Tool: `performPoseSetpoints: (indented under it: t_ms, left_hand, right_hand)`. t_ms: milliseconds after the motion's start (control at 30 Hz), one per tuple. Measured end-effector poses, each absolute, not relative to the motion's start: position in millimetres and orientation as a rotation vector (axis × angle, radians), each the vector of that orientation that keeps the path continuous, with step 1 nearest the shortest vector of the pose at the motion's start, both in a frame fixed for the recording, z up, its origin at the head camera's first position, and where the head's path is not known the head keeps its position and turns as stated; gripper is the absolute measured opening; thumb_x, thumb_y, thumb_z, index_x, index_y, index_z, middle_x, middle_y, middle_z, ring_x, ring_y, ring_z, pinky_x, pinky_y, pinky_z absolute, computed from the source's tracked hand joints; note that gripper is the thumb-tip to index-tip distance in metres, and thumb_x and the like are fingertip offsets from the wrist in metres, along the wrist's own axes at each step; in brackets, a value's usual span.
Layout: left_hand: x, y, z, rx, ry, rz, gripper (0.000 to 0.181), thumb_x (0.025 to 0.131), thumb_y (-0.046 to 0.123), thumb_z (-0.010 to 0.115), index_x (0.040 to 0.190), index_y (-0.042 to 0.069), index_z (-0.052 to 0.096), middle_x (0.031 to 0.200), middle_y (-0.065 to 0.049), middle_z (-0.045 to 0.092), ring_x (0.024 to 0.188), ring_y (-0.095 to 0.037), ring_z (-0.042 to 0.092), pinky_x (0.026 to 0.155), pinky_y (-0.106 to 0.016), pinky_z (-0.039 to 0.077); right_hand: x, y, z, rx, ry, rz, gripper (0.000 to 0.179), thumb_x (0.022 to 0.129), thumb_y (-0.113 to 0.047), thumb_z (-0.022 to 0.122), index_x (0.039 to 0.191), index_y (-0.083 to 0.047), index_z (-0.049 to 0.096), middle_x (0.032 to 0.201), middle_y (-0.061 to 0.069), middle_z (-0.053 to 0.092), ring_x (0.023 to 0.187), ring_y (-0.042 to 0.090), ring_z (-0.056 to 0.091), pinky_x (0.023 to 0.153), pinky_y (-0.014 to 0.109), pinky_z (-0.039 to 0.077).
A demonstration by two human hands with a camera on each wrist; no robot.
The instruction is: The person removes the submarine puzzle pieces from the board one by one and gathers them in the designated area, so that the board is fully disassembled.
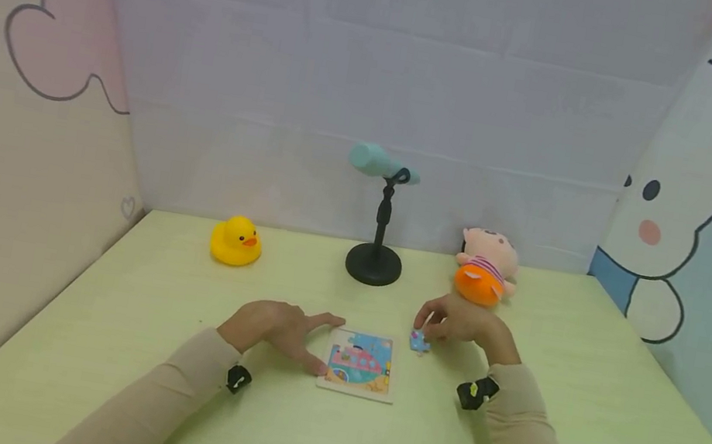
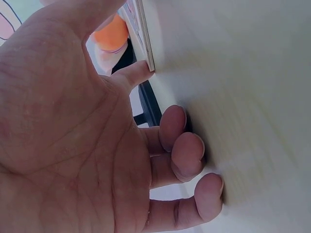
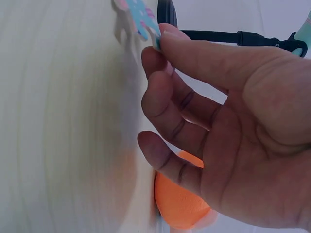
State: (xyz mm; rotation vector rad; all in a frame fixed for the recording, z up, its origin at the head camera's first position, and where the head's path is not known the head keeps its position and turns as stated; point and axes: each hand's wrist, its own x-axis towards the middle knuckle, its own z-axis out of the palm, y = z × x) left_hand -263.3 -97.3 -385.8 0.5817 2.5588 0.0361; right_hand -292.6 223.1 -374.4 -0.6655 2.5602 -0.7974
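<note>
A square jigsaw puzzle board [image 1: 391, 385] with a pale rim and a pink-and-blue sea picture lies on the table. My left hand [image 1: 283, 329] is at its left side, thumb and index finger spread to the two left corners. In the left wrist view, a fingertip [image 2: 143, 72] touches the board's edge [image 2: 147, 48], while the other fingers rest loosely bent near the tabletop. Right of the board, my right hand [image 1: 456, 320] pinches a small blue jigsaw piece [image 1: 419, 341] with pink marks. The right wrist view shows the piece [image 3: 138, 17] between thumb and fingertips, close over the table.
Behind the board stands a black stand [image 1: 374, 263] bearing a mint-green cylinder [image 1: 376, 162]. A yellow rubber duck [image 1: 236, 241] sits at the back left. Just behind my right hand is a pink-and-orange plush toy [image 1: 487, 264]. Walls border the table's back and sides.
</note>
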Motion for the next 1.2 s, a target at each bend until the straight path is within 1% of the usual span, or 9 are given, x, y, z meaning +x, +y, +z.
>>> performPoseSetpoints:
  t_ms: [133, 333, 533, 700, 833, 933, 1067, 1200]
  left_hand:
    - [-264, -97, -386, 0.568, 2.557, 0.046, 0.090, 0.080, 0.075, 0.064, 0.155, 0.047, 0.023, 0.125, -0.011, 0.062, 0.107, -0.024, 0.057, 0.089, -0.049, 0.047]
    - [-266, -97, -386, 0.558, 2.551, 0.048, 0.090, 0.080, 0.075, 0.064, 0.155, 0.047, 0.022, 0.135, -0.013, 0.057, 0.116, -0.028, 0.055, 0.093, -0.054, 0.046]
    - [-267, -95, -386, 0.568, 2.545, 0.056, 0.091, 0.080, 0.074, 0.065, 0.155, 0.046, 0.022, 0.132, -0.012, 0.059, 0.112, -0.027, 0.056, 0.091, -0.052, 0.046]
    - [-267, -95, -387, 0.562, 2.535, 0.052, 0.091, 0.080, 0.073, 0.065, 0.156, 0.045, 0.021, 0.135, -0.012, 0.057, 0.115, -0.027, 0.055, 0.093, -0.053, 0.045]
    - [-267, -97, -385, 0.575, 2.522, 0.042, 0.091, 0.081, 0.073, 0.065, 0.156, 0.045, 0.021, 0.128, -0.011, 0.061, 0.110, -0.024, 0.056, 0.091, -0.050, 0.046]
    - [-269, -97, -384, 0.601, 2.512, 0.041, 0.091, 0.081, 0.072, 0.065, 0.155, 0.043, 0.022, 0.122, -0.009, 0.063, 0.105, -0.022, 0.057, 0.090, -0.047, 0.046]
    - [-269, -96, -385, 0.614, 2.506, 0.050, 0.091, 0.080, 0.073, 0.066, 0.153, 0.041, 0.024, 0.121, -0.009, 0.063, 0.105, -0.022, 0.057, 0.089, -0.047, 0.046]
    - [-270, -96, -385, 0.613, 2.504, 0.019, 0.089, 0.081, 0.074, 0.064, 0.153, 0.041, 0.023, 0.120, -0.010, 0.063, 0.104, -0.022, 0.058, 0.088, -0.047, 0.046]
  right_hand:
    - [-295, 226, -376, -0.643, 2.548, -0.781, 0.007, 0.092, -0.003, 0.068, 0.097, -0.005, 0.071, 0.083, 0.002, 0.066, 0.071, 0.015, 0.056, 0.067, 0.027, 0.047]
    - [-297, 226, -376, -0.637, 2.560, -0.713, 0.006, 0.091, -0.005, 0.070, 0.096, -0.007, 0.072, 0.082, 0.000, 0.064, 0.071, 0.014, 0.054, 0.068, 0.027, 0.046]
    - [-297, 228, -374, -0.654, 2.575, -0.703, 0.006, 0.091, -0.003, 0.069, 0.097, -0.004, 0.072, 0.083, 0.002, 0.066, 0.071, 0.013, 0.054, 0.068, 0.027, 0.047]
    - [-296, 228, -375, -0.624, 2.566, -0.718, 0.006, 0.093, -0.004, 0.068, 0.098, -0.004, 0.071, 0.085, 0.002, 0.067, 0.072, 0.014, 0.055, 0.068, 0.027, 0.046]
    - [-296, 227, -375, -0.600, 2.560, -0.731, 0.006, 0.093, -0.004, 0.067, 0.098, -0.005, 0.071, 0.085, 0.002, 0.066, 0.072, 0.015, 0.055, 0.068, 0.028, 0.046]
    - [-295, 226, -372, -0.581, 2.566, -0.723, 0.006, 0.093, -0.004, 0.067, 0.098, -0.006, 0.071, 0.085, 0.002, 0.066, 0.072, 0.016, 0.055, 0.068, 0.028, 0.047]
    - [-294, 225, -368, -0.575, 2.576, -0.718, 0.007, 0.093, -0.004, 0.066, 0.098, -0.006, 0.071, 0.084, 0.002, 0.067, 0.072, 0.017, 0.056, 0.068, 0.029, 0.047]
    - [-295, 221, -366, -0.631, 2.577, -0.741, 0.009, 0.093, -0.003, 0.065, 0.099, -0.005, 0.071, 0.082, 0.003, 0.066, 0.069, 0.017, 0.056, 0.066, 0.029, 0.047]
